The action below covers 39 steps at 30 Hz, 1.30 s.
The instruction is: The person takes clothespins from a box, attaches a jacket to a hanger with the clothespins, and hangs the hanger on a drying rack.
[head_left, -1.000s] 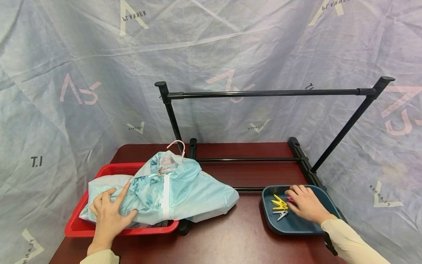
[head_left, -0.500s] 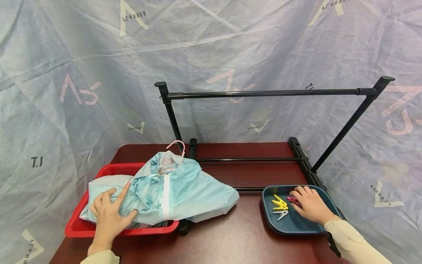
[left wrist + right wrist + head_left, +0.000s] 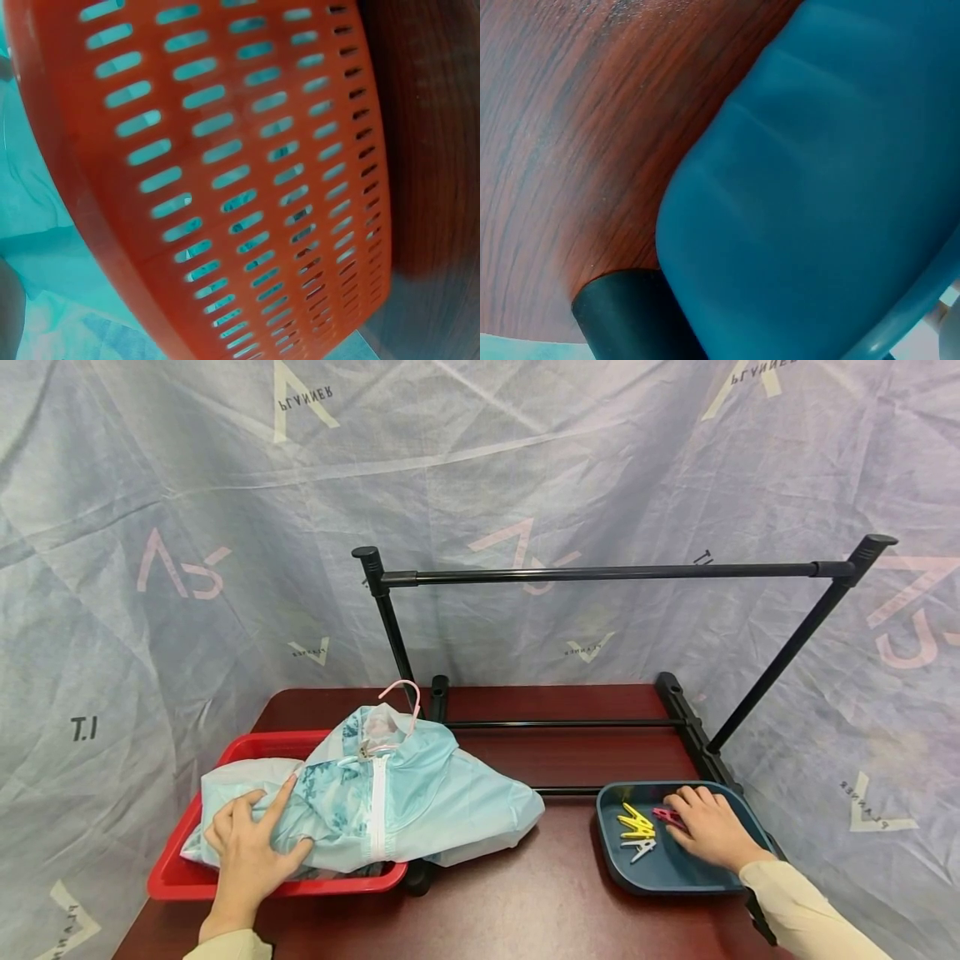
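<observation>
In the head view, my left hand [image 3: 247,847] rests with spread fingers on a light blue zip jacket [image 3: 420,806]. A pink hanger [image 3: 408,687] sticks up out of the jacket's collar. The jacket lies across a red slotted basket [image 3: 330,885] and hangs over its right side. At the right, my right hand [image 3: 708,827] is low over a dark blue tray [image 3: 622,872], fingers loosely bent. Just left of its fingers lies a pink clothespin [image 3: 666,816], partly hidden by the hand. Yellow clothespins [image 3: 635,818] and a grey clothespin [image 3: 639,846] lie further left in the tray.
A black garment rack [image 3: 600,572] stands behind the basket and tray, its base on the dark red table [image 3: 510,902]. Grey printed cloth [image 3: 480,460] hangs behind and at both sides. The right wrist view shows a black cylindrical part [image 3: 634,315] against the tray.
My right hand has shifted slightly to the right, uncovering more of the pink clothespin. The left hand and the jacket have stayed in place.
</observation>
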Tool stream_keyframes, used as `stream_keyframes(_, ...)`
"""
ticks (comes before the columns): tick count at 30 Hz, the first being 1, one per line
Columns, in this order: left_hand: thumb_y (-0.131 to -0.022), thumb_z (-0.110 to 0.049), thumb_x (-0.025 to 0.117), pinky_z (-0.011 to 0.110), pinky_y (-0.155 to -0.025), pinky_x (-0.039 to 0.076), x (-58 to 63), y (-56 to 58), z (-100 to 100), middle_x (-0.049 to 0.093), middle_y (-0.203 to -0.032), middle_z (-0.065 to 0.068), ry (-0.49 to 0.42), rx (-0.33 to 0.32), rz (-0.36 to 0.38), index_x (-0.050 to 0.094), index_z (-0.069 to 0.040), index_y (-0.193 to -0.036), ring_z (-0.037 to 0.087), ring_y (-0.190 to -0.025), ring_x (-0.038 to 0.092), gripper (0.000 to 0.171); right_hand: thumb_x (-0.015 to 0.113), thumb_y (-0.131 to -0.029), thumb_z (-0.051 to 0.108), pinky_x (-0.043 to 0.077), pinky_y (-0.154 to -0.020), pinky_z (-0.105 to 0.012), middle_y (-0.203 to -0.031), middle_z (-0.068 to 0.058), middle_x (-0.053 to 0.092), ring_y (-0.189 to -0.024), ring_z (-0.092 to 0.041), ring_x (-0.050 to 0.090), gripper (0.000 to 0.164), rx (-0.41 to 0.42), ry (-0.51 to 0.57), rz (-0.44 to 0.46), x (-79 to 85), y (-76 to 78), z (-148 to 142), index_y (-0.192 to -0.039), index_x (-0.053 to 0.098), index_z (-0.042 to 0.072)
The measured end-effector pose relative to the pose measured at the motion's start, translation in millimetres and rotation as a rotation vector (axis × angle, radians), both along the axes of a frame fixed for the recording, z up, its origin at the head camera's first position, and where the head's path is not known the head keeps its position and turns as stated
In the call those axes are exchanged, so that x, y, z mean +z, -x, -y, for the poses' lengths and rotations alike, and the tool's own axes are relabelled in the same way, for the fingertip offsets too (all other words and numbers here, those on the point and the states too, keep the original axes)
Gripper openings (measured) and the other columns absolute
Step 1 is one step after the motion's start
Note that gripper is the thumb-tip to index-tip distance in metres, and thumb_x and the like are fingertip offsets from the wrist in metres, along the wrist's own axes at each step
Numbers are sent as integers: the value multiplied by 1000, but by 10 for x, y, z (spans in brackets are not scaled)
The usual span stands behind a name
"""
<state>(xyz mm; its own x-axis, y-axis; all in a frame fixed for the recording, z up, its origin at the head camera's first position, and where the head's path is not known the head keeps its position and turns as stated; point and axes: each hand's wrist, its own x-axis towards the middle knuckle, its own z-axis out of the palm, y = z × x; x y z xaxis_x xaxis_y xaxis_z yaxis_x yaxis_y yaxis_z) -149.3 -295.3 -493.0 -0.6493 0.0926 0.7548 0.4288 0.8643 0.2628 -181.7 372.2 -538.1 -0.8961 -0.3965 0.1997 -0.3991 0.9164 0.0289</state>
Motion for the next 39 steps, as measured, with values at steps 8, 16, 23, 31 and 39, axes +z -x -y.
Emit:
stream_keyframes(8,-66,-38,63,68,-74,14,-12,-1,1,39,-111,33,-3,4,11,57,-10,-139,56,-104,29,78,80,-80,30,38,-73,-48,-101,-9,55,-92,-31,51,41,-28,-13,32,-61,13,-23,-111,65,8)
stream_keyframes(16,-66,-38,63,68,-74,14,-27,-5,9,39,-112,33,-10,6,21,56,-11,-140,56,-104,29,79,81,-79,32,38,-73,-50,-101,-11,54,-94,-34,51,44,-54,-18,53,-112,18,5,-112,64,8)
stream_keyframes(23,-65,-36,64,67,-74,14,-39,-7,15,39,-112,32,-16,5,31,55,-10,-141,56,-104,29,81,81,-78,37,38,-71,-50,-102,-14,53,-93,-35,50,49,-88,-11,115,-116,12,25,-113,63,7)
stream_keyframes(31,-65,-35,64,67,-74,14,-43,-5,17,39,-112,33,-15,0,23,56,-9,-140,55,-104,29,80,81,-79,40,37,-71,-51,-105,-16,53,-95,-37,49,53,-124,-9,171,-141,25,-5,-115,63,5)
stream_keyframes(39,-65,-35,64,67,-74,14,-42,4,22,39,-111,33,-12,-1,20,56,-10,-140,55,-104,29,80,80,-79,39,37,-70,-50,-103,-17,52,-94,-37,49,50,-128,-11,171,-180,51,-30,-110,63,5)
